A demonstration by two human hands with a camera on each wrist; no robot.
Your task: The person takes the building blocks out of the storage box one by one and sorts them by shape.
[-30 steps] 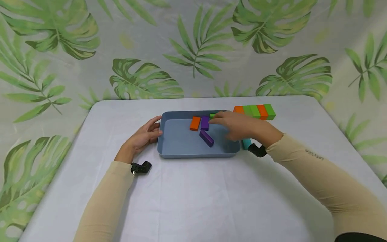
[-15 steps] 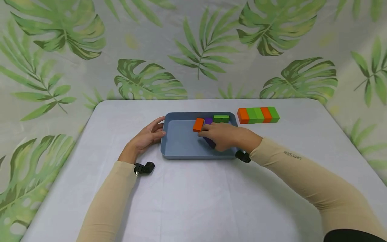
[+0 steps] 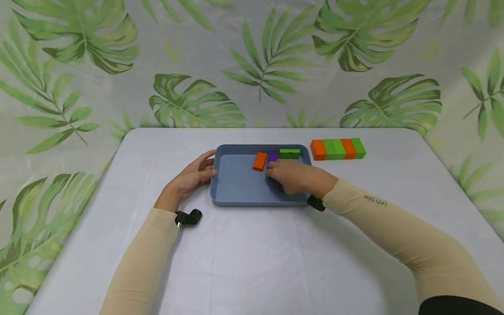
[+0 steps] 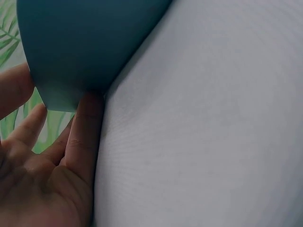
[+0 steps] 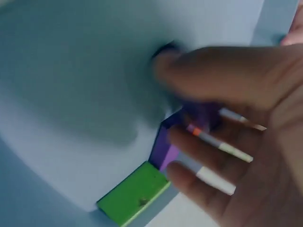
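Note:
A grey-blue tray (image 3: 240,186) lies on the white-covered table. At its left end, my left hand (image 3: 189,179) rests with fairly straight fingers and thumb against the end wall. My right hand (image 3: 297,174) reaches down into the tray's right half. Between its thumb and fingers it pinches a purple block (image 5: 206,113), mostly covered by the hand and hidden in the head view. Just beyond the fingertips lie an orange block (image 3: 259,162) and a second purple block (image 3: 272,157). A green block (image 3: 289,153) lies along the tray's far wall, near that second purple one.
Outside the tray, at the back right, orange and green blocks (image 3: 337,149) stand side by side in a row. White cloth (image 3: 252,262) covers the table, and a leaf-patterned curtain (image 3: 252,65) hangs behind its far edge.
My right hand has come left and toward me from the green block, onto the slanted purple block, which it now covers. The left hand stays at the tray's end.

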